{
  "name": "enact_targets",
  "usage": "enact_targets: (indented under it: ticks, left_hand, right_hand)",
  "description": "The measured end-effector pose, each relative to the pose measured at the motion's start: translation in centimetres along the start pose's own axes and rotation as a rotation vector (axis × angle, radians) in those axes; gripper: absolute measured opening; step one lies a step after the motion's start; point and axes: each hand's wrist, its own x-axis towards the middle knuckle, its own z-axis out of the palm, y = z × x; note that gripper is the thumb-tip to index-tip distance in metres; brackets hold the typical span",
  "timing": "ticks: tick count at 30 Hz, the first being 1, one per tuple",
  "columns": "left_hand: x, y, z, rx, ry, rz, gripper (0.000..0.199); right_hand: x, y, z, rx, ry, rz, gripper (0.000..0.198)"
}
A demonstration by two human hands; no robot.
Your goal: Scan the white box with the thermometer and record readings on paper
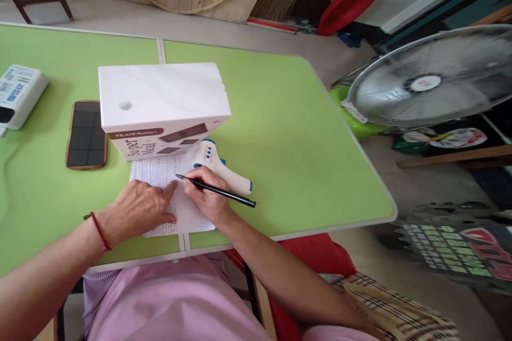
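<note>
A black pen [224, 191] is gripped in my right hand [210, 197], its tip on or just above a sheet of paper [192, 218]. Handwriting covers the left part of the sheet, while the right part is blank. My left hand [140, 205] lies on the written part with fingers stretched out, the index finger close to the pen tip. Just beyond the paper stands a white NutriMotion box [164, 93], whose lower edge hides the sheet's top. A white and blue infrared thermometer [228, 173] lies beside my right hand, partly behind it.
Left of the box, a phone [87, 136] lies on the green table [280, 133]. A white device [20, 93] with a cable sits farther left. Beyond the table's right edge stands a large fan [424, 82]. A red stool [350, 6] is on the floor behind.
</note>
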Motion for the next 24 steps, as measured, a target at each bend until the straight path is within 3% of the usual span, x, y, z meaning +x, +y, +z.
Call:
enact_targets:
  ticks: [24]
  left_hand:
    - [-0.10,-0.22,-0.01,-0.016,-0.050,-0.016,0.052]
  right_hand:
    - [0.12,-0.07,-0.03,0.023,0.004,-0.028,0.012]
